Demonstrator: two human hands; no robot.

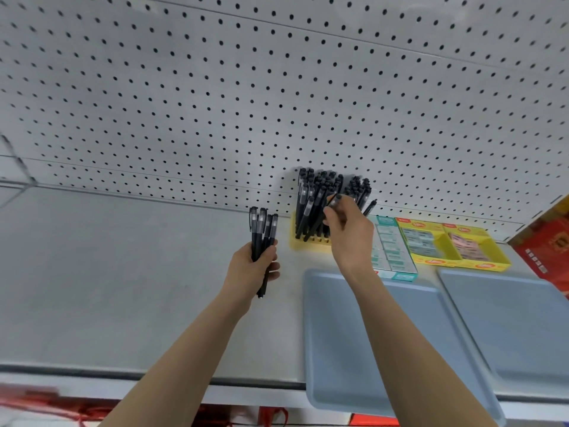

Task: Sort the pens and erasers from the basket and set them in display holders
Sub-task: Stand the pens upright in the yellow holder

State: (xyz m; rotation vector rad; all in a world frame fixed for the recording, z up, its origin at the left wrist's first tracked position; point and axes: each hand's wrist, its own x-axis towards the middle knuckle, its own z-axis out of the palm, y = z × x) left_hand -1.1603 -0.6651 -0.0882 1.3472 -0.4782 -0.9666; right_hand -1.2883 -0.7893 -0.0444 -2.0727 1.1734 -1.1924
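My left hand [251, 269] grips a bundle of several black pens [262, 232], held upright above the grey shelf. My right hand [348, 231] pinches one black pen [334, 200] by its cap end, over the yellow pen holder [303, 243]. The holder stands against the pegboard and is packed with many upright black pens [320, 192]. Right of it sit a teal box of erasers [392, 252] and a yellow two-bay eraser display box [452, 246]. My right hand hides part of the pen holder.
Two pale blue trays [354, 340] [517, 328] lie on the shelf at the right, the nearer one overhanging the front edge. The white pegboard [246, 103] rises behind. A red box [548, 241] stands at the far right. Bare shelf [107, 272] stretches left.
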